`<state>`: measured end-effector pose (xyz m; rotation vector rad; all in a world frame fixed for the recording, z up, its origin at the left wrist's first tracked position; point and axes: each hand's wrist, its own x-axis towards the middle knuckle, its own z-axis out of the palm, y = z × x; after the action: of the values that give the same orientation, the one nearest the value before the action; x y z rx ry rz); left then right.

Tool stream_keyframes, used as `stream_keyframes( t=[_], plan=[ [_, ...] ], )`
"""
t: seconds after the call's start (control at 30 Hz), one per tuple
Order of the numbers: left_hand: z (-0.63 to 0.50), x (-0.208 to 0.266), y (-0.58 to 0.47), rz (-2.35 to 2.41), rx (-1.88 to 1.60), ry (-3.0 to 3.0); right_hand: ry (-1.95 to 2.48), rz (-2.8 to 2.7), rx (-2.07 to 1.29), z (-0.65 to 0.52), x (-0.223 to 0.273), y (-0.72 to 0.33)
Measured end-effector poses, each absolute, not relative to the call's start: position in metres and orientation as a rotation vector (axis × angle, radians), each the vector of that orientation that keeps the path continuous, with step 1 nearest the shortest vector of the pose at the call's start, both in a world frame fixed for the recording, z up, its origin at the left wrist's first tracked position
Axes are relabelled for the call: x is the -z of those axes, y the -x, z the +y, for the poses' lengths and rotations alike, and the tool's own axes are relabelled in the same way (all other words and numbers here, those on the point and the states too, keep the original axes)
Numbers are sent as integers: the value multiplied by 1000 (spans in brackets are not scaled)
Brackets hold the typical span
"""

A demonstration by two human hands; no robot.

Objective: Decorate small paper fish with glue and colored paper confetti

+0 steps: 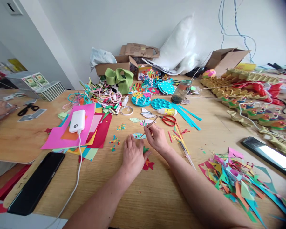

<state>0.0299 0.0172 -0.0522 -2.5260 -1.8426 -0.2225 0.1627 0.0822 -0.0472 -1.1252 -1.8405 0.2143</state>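
My right hand (pixel 157 137) is closed around a thin brown wooden stick (pixel 153 121), its lower tip at a light blue paper fish (pixel 138 135) with coloured dots. My left hand (pixel 132 153) lies on the table with fingers stretched out, fingertips at the fish's near edge. Partly under its thumb side are a green paper piece (pixel 146 149) and a red paper fish (pixel 148 164). Small paper dots (pixel 114 140) lie in little heaps to the left. Beyond my hands are more paper fish (pixel 147 113), red-handled scissors (pixel 168 120) and a glue bottle (pixel 167 111).
Coloured paper sheets (pixel 62 138) lie left under a white power bank (pixel 77 121), near a black phone (pixel 37 183). Paper scraps (pixel 238 178) and another phone (pixel 269 156) are right. A jar of dark liquid (pixel 181 91) stands behind. Another person's hand (pixel 0 109) is far left.
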Motion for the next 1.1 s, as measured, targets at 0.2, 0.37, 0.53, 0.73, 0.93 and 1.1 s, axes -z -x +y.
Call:
stream_keyframes(
  t=[0.2,0.37,0.53,0.73,0.93,1.1],
  plan=[
    [17,53,-30,-1827,222,2508,1125,-1837,-213,82,48,-163],
    [17,52,-30,-1820,232,2501,1132,-1830,-220,82,48,-163],
    [17,52,-30,-1808,220,2504,1125,-1806,-223,82,48,-164],
    [17,50,-30,-1818,222,2509,1187,-1752,-252,82,49,-164],
    [17,49,-30,-1808,214,2498,1225,-1656,-347,81,46,-163],
    [17,50,-30,-1814,213,2505,1230,-1641,-350,81,45,-163]
  ],
)
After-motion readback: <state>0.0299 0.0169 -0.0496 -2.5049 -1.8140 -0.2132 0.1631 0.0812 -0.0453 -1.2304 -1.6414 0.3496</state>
